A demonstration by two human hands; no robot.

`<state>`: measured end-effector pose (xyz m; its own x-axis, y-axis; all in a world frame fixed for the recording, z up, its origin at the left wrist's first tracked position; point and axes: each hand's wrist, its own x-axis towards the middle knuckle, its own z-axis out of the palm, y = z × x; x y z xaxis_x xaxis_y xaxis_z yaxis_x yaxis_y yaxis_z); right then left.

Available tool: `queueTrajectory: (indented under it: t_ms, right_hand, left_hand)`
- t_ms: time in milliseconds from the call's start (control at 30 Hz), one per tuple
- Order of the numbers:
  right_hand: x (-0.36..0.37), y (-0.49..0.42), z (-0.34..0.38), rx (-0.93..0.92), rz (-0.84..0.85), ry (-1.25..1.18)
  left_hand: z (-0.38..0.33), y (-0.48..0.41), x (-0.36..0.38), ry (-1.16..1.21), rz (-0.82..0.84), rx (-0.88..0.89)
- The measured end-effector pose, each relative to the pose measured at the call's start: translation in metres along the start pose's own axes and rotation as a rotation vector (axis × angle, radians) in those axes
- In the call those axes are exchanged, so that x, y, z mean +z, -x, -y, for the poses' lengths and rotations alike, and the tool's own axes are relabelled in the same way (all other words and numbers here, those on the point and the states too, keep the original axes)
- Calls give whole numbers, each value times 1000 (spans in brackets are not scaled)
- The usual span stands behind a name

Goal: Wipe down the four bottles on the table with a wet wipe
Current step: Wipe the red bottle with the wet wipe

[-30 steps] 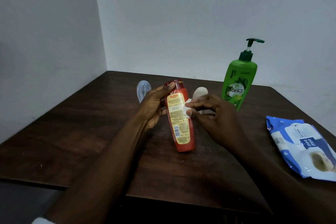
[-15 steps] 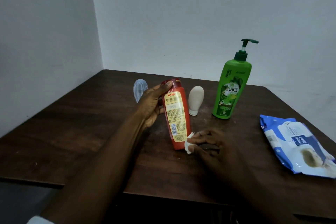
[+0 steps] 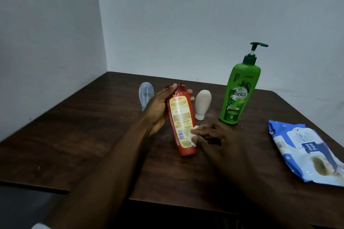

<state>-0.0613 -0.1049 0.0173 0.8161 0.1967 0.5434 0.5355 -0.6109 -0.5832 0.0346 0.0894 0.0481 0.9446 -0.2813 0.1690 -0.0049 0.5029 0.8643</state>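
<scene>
Red bottle (image 3: 181, 121) leaned tilted near the middle of the brown desk (image 3: 93, 135), base downward. I noted the left hand (image 3: 158, 109), its grip wrapped round the bottle's upper body. The right hand (image 3: 217, 141) pinched a white wet wipe (image 3: 193, 136) against the lower right side. Behind stood a clear bottle (image 3: 146, 95), a beige bottle (image 3: 202, 104) on its cap and a green pump bottle (image 3: 240, 96). A wipes pack (image 3: 305, 152) lay at the right.

One view only, from a wide-angle camera worn on the person's head. It faces forward and tilts down at a dark table (image 3: 93, 145) set into a corner of the walls (image 3: 186, 24). The left hand (image 3: 156, 110) and right hand (image 3: 222, 145) sit mid-frame, near the lens. Walls fill the upper half.
</scene>
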Motion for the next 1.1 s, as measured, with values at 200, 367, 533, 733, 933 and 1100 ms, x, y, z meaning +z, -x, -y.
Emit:
queueTrajectory:
  t_ms: [200,367,533,733,933,1100]
  right_hand:
    - [2,-44,9,0,-127,-13]
    - [5,-74,16,29,-203,-51]
    - [10,-90,21,107,-264,-91]
    - [17,-87,27,110,-296,-91]
    - [19,-84,37,-26,-291,5]
    - [25,-80,45,-196,-279,127]
  left_hand:
    - [0,-1,-3,38,12,0]
    - [2,-1,-5,19,15,-4]
    - [4,-1,-5,31,1,-2]
    - [5,-1,-5,84,38,14]
    - [7,-4,-7,141,68,35]
    - [7,-6,-8,221,64,27]
